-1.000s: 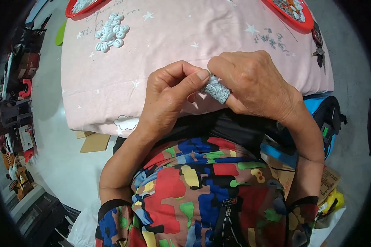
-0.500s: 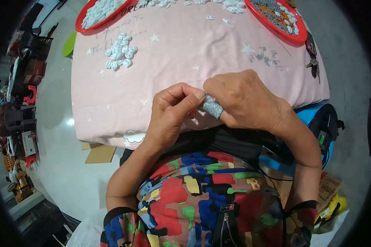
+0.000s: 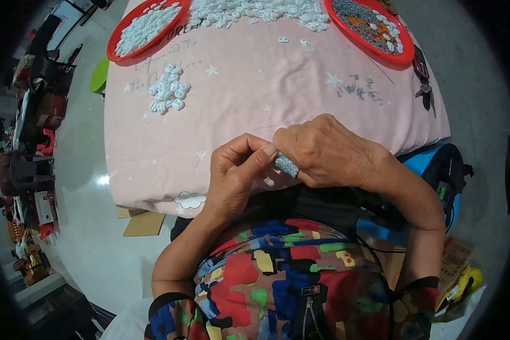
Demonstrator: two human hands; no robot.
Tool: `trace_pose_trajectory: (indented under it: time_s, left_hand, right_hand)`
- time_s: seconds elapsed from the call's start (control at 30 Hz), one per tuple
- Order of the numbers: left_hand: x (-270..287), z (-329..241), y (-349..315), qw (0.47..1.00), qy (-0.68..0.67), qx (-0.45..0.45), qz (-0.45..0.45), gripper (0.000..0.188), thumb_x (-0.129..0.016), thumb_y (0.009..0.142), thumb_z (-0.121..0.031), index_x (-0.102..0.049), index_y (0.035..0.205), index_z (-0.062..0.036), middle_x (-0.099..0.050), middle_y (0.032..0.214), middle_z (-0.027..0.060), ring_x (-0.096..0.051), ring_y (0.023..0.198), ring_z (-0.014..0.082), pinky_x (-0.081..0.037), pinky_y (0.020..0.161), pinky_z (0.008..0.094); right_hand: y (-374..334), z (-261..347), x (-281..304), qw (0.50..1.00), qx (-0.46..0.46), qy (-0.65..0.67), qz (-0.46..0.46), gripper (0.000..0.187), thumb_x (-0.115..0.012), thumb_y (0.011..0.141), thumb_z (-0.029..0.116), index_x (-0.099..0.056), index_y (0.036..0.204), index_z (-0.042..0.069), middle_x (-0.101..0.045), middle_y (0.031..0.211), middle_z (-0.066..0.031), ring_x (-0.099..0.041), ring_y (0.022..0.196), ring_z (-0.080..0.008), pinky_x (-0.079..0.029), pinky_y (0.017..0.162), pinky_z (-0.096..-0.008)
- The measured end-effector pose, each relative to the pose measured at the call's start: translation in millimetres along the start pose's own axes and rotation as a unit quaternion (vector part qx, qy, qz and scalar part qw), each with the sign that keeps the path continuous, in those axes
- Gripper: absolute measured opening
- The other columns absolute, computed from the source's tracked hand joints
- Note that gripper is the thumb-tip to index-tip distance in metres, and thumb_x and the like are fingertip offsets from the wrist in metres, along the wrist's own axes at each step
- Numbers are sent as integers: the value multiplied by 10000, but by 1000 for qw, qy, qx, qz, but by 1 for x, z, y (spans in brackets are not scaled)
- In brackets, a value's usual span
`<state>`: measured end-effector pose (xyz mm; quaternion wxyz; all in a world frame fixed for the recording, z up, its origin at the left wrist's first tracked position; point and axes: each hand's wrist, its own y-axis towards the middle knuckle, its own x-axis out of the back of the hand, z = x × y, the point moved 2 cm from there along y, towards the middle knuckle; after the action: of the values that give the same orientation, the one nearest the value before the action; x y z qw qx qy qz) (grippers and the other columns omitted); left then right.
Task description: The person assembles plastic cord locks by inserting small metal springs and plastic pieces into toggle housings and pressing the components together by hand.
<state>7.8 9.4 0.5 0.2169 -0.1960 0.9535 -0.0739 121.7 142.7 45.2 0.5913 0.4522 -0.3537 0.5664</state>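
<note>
Close together over the near edge of the pink cloth, my left hand [image 3: 232, 173] and my right hand [image 3: 331, 153] meet at the fingertips. The left thumb presses against its bent forefinger in a pinch. My right fingers are curled in, knuckles up. Between the hands shows a grey speckled, knit-looking band [image 3: 286, 165]; whether it wraps a finger is unclear. Any small part in the fingertips is hidden. Beyond my left hand lies a small heap of white oval plastic pieces [image 3: 167, 89]. Loose small grey pieces [image 3: 361, 89] lie past my right hand.
A red tray of white pieces [image 3: 116, 46] stands far left. Another red tray [image 3: 374, 56], far right, holds grey and white pieces. Between them spreads a white pile [image 3: 255, 10]. Keys [image 3: 424, 89] lie by the right edge. A blue and black bag [image 3: 445, 170] sits below.
The view has shifted, so the table and trays appear lower. My hands stay joined in nearly the same pose; the right has turned slightly, and less of the grey band shows.
</note>
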Motion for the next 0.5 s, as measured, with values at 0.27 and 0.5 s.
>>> trace_pose_trajectory:
  time_s: [0.27, 0.5]
  left_hand:
    - [-1, -4, -5, 1000, -1, -6, -11, 152, -649, 919, -157, -655, 897, -7, -643, 783, 12, -569, 693, 58, -467, 638, 205]
    - [5, -7, 0, 997, -69, 2, -41, 129, -651, 914, -154, -652, 878, -30, -619, 784, 11, -512, 651, 63, -420, 610, 208]
  right_hand:
    - [3, 2, -2, 1000, 19, 1, -19, 200, -644, 707, 49, -460, 784, 26, -536, 633, -157, -592, 569, -344, -468, 501, -409]
    - [5, 0, 10, 994, 4, -25, -107, 329, -684, 713, 86, -582, 1017, 13, -561, 713, -105, -615, 651, -279, -469, 532, -368]
